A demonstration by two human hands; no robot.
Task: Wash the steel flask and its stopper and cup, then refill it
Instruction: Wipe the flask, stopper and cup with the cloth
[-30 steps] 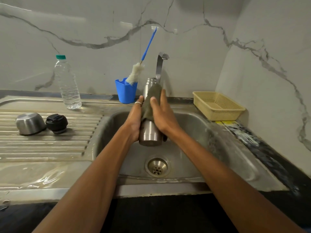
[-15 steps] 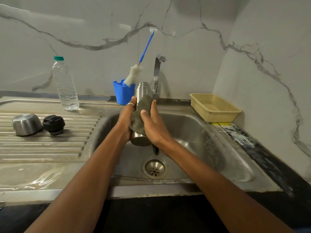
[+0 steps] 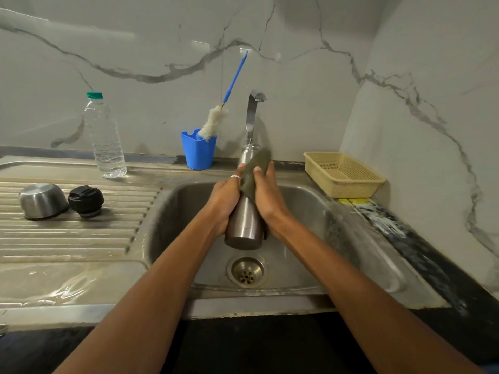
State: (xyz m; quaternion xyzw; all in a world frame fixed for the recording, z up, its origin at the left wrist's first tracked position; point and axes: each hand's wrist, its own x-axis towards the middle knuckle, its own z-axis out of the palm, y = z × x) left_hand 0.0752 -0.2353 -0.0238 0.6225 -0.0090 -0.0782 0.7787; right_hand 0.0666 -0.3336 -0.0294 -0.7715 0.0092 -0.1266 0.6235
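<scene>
Over the sink [image 3: 310,211], above the drain [image 3: 247,271], the left hand [image 3: 224,201] grips the steel flask [image 3: 244,225] mid-body. Its long axis runs from base nearest the person to neck by the tap [image 3: 252,112]. The right hand [image 3: 267,201] clasps a green cloth [image 3: 255,171] round the neck end. The cup [image 3: 41,201] and stopper [image 3: 86,201] wait on the draining board [image 3: 81,238].

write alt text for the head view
Over a steel sink, the left hand grips a flask while the right hand holds a cloth against its upper part. The cup and stopper sit on the drainboard at left. A bottle, a brush and a basket stand by the wall.
</scene>
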